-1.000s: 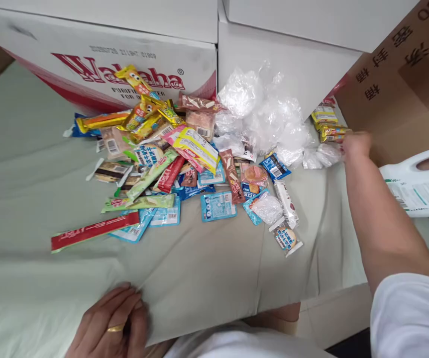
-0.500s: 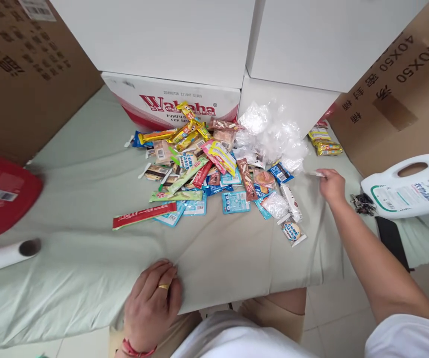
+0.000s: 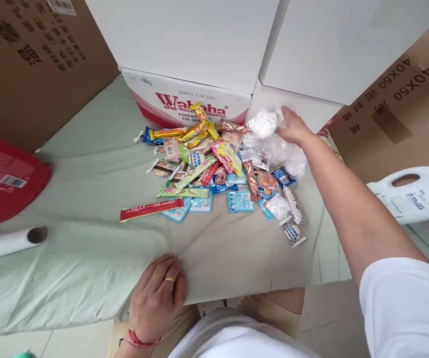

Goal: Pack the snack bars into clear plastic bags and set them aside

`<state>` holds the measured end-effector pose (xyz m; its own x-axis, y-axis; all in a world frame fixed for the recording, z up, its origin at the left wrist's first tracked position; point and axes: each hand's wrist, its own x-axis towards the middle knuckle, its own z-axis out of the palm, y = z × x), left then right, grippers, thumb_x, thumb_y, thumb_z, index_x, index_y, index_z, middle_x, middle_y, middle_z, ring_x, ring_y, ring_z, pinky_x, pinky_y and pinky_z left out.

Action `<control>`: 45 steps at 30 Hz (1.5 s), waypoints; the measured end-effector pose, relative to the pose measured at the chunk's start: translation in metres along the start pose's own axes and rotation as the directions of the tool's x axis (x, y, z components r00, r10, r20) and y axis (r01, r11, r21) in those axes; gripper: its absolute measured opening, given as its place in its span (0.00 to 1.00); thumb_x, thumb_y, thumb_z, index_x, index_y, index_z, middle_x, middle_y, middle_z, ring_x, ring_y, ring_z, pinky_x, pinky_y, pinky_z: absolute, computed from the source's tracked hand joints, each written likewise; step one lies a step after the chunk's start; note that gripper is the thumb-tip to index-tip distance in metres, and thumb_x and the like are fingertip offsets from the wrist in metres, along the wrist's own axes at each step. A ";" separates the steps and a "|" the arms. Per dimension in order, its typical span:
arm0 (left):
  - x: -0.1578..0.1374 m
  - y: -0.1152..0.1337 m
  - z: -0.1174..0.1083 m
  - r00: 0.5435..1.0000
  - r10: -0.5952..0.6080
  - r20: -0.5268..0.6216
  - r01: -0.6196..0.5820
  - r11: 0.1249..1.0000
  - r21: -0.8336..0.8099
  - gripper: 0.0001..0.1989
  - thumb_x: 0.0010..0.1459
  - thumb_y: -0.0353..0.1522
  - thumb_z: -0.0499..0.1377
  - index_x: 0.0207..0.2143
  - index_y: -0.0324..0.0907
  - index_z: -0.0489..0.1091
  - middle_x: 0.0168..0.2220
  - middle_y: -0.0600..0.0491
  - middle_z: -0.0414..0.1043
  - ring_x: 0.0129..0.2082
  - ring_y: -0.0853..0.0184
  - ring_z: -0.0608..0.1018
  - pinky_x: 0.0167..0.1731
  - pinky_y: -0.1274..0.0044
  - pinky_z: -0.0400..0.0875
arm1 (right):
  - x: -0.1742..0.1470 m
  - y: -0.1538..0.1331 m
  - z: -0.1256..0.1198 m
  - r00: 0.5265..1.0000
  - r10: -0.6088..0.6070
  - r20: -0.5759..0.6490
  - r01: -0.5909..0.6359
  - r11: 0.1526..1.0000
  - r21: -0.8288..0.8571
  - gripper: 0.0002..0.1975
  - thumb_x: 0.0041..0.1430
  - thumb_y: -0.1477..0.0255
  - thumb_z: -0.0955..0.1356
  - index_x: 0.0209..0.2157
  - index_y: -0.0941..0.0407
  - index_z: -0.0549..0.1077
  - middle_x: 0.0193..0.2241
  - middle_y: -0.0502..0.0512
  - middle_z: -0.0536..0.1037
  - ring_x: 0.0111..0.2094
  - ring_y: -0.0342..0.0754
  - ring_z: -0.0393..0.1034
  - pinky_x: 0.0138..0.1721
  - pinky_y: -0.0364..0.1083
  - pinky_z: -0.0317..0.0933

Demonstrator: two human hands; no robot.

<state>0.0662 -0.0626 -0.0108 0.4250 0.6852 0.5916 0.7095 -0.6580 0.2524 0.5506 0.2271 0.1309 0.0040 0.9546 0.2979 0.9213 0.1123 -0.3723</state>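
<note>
Right hand (image 3: 292, 127): stretched forward, touching the heap of plastic; fingers bunched and blurred, couldn't tell if they pinched a piece or just rested on it.
Crumpled clear plastic (image 3: 262, 123): right at that hand's fingertips, mostly left of it and spilling back toward the person; roundish heap, no clear long axis.
Nearer hand: the right, easily; the other sat well apart, back and to the left.
Left hand (image 3: 157, 293): palm down by the near edge of the green cloth (image 3: 233, 258), fingers curled close together; nothing visible in it, couldn't tell if it gripped fabric.
Red-and-green stick pack (image 3: 151, 209): forward of the left hand, apart from it; long axis crosswise, right end angled slightly away.
Pink-and-yellow snack pack (image 3: 229, 157): on the snack pile, forward-right of the left hand, back-left of the right.
Round biscuit packet (image 3: 292, 233): nearer the person than the right hand, left of that forearm.
White handled jug (image 3: 419, 196): right of the right forearm, partly hidden by it.
</note>
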 end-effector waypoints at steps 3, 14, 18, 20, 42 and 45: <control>0.000 0.000 -0.001 1.000 0.000 0.000 0.000 1.000 -0.015 0.11 0.58 0.19 0.61 0.41 0.40 0.72 0.39 0.45 0.79 0.43 0.55 0.82 0.46 0.66 0.77 | 0.005 0.016 0.001 0.987 0.139 0.076 -0.146 0.985 0.088 0.41 0.54 0.64 0.76 0.67 0.57 0.64 0.66 0.66 0.66 0.69 0.67 0.56 0.67 0.65 0.53; 0.000 0.000 -0.002 1.000 0.006 -0.016 -0.006 0.999 -0.050 0.11 0.57 0.19 0.60 0.40 0.42 0.72 0.38 0.47 0.78 0.42 0.57 0.81 0.45 0.68 0.77 | -0.089 -0.084 -0.018 0.993 0.004 -0.120 0.012 0.990 0.139 0.10 0.66 0.64 0.67 0.44 0.51 0.78 0.44 0.55 0.83 0.44 0.54 0.72 0.49 0.54 0.65; 0.000 0.002 -0.002 1.000 0.002 -0.008 -0.002 0.999 -0.048 0.11 0.58 0.20 0.60 0.40 0.41 0.72 0.38 0.46 0.78 0.43 0.56 0.80 0.45 0.67 0.77 | -0.096 -0.116 0.049 0.989 0.089 0.122 -0.047 0.950 -0.310 0.16 0.64 0.64 0.69 0.50 0.55 0.76 0.39 0.64 0.83 0.43 0.62 0.75 0.44 0.54 0.65; 0.000 0.003 -0.002 1.000 -0.006 -0.009 0.006 0.999 -0.042 0.11 0.58 0.20 0.60 0.40 0.41 0.72 0.38 0.46 0.78 0.43 0.57 0.80 0.44 0.67 0.77 | -0.091 -0.121 0.069 0.978 0.167 0.121 -0.107 0.912 -0.395 0.13 0.65 0.68 0.67 0.48 0.57 0.76 0.38 0.67 0.82 0.42 0.62 0.75 0.43 0.54 0.65; 0.046 0.066 0.003 0.474 -0.337 0.813 0.513 -0.645 -0.566 0.22 0.48 0.46 0.75 0.37 0.42 0.76 0.38 0.50 0.78 0.37 0.66 0.79 0.36 0.76 0.76 | -0.319 -0.228 0.086 0.752 0.265 0.603 -0.571 -0.196 0.798 0.11 0.43 0.71 0.77 0.24 0.53 0.70 0.22 0.46 0.72 0.22 0.41 0.64 0.25 0.42 0.62; 0.043 0.058 0.004 0.414 -0.491 0.766 0.481 -0.596 -0.642 0.21 0.41 0.39 0.79 0.28 0.41 0.71 0.26 0.58 0.70 0.26 0.74 0.71 0.28 0.82 0.68 | -0.326 -0.219 0.078 0.738 0.330 0.589 -0.575 -0.149 0.804 0.14 0.43 0.69 0.78 0.23 0.53 0.69 0.21 0.45 0.71 0.21 0.40 0.63 0.24 0.40 0.60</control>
<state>0.1277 -0.0703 0.0259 0.2586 0.8464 -0.4655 -0.5799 0.5215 0.6260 0.3168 -0.0869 0.0467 0.0780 0.9038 -0.4207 -0.4520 -0.3441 -0.8230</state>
